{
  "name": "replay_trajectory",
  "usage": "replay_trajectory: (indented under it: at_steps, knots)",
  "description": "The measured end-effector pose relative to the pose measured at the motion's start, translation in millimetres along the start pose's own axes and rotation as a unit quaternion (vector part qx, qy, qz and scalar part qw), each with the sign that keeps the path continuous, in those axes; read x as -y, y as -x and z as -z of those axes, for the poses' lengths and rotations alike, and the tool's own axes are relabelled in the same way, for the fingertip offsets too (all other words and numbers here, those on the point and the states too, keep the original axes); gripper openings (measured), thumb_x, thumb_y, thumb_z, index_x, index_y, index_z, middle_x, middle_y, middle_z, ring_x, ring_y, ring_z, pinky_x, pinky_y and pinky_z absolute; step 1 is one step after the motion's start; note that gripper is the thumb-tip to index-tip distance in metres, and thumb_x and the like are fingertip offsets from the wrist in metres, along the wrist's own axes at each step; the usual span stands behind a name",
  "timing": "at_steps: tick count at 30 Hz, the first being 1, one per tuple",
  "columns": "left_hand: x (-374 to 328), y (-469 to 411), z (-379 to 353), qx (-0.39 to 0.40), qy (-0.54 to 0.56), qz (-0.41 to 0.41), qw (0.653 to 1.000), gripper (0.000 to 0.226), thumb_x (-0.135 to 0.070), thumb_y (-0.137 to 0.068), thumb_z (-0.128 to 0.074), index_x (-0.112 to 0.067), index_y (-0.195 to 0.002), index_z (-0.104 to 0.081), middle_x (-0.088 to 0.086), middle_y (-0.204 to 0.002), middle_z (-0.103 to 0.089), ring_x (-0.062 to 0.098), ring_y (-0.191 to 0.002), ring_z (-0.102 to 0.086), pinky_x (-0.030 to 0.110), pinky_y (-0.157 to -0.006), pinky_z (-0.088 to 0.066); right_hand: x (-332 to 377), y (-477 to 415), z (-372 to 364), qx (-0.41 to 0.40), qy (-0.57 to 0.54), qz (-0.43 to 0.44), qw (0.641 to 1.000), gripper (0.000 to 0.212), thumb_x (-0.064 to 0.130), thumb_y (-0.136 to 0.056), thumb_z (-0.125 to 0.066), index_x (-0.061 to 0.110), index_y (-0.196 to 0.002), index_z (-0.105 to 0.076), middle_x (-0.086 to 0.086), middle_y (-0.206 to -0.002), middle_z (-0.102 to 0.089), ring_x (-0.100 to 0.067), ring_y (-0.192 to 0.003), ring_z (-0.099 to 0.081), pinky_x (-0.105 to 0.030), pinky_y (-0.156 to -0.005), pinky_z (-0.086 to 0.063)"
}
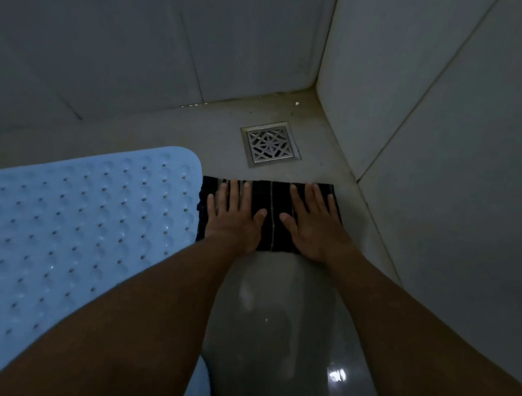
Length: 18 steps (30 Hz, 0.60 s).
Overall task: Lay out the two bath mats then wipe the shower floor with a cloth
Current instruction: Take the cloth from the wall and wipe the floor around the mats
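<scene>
A dark cloth (273, 199) with thin pale stripes lies flat on the grey shower floor (274, 324), folded into a rectangle. My left hand (233, 217) and my right hand (310, 223) press down on it side by side, palms flat, fingers spread and pointing toward the far wall. A light blue bath mat (73, 223) with rows of small holes lies on the floor to the left, its right edge touching the cloth. My left forearm crosses over its lower part. Only one mat is in view.
A square metal drain grate (270, 144) sits in the floor just beyond the cloth. Tiled walls (430, 133) close the corner at the back and right. The floor near me is glossy and reflects a light.
</scene>
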<state>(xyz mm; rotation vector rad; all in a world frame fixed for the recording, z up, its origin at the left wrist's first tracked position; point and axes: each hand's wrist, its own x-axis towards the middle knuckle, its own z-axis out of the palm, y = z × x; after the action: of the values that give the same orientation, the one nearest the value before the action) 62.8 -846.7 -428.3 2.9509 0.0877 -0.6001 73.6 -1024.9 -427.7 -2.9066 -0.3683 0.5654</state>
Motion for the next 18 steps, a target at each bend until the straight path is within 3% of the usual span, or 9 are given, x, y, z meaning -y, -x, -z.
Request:
replay_trajectory:
  at_steps: [10,18]
  knots:
    - [-55,105,-44,0.026,0.029,0.075,0.996,0.070,-0.054,-0.103,-0.006,-0.018,-0.153,0.027,0.010,-0.162,0.030,0.028,-0.148,0.029,0.051,-0.121,0.015,-36,86,-25,0.023,0.051,0.060,0.997,0.068,0.056,-0.103,-0.007,0.023,-0.156,0.018,-0.010,-0.163,0.023,-0.021,-0.148,0.027,-0.043,-0.121,0.015]
    - [-56,107,-53,0.001,0.045,0.080,0.996,0.072,-0.055,-0.103,-0.008,-0.018,-0.155,0.025,0.010,-0.163,0.028,0.029,-0.149,0.028,0.053,-0.121,0.014,-39,87,-29,0.010,0.041,0.066,0.997,0.067,0.056,-0.103,-0.008,0.024,-0.157,0.017,-0.008,-0.163,0.023,-0.020,-0.150,0.025,-0.043,-0.121,0.015]
